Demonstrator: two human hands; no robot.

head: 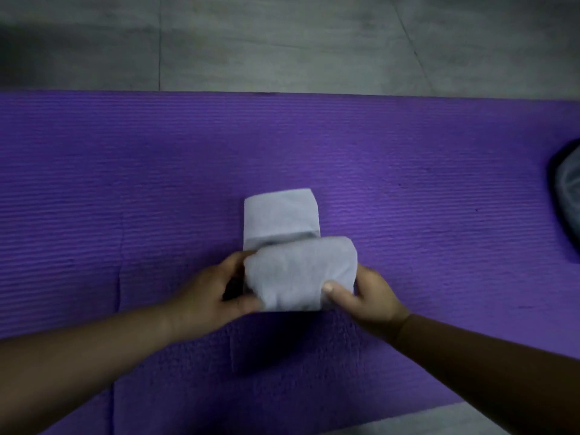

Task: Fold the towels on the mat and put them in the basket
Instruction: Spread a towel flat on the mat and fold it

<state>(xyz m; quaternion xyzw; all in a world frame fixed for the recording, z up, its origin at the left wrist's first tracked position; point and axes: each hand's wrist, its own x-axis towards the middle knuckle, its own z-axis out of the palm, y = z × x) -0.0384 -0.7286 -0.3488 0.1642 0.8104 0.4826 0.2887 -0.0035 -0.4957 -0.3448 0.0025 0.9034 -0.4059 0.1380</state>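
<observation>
A light grey towel (pixel 292 268) lies in the middle of the purple mat (pixel 125 183). Its near half is lifted and curled over, while its far half stays flat on the mat. My left hand (pixel 210 290) grips the left edge of the raised fold, fingers curled under the cloth. On the other side, my right hand (pixel 367 296) holds the right edge, with the thumb pressed on top of the fabric. At the right border of the view, a dark rim with a grey inside (pixel 568 196) shows; it may be the basket, mostly cut off.
Grey tiled floor (pixel 282 42) runs beyond the mat's far edge and shows again at the lower right corner. Bare mat stretches to the left and right of the towel.
</observation>
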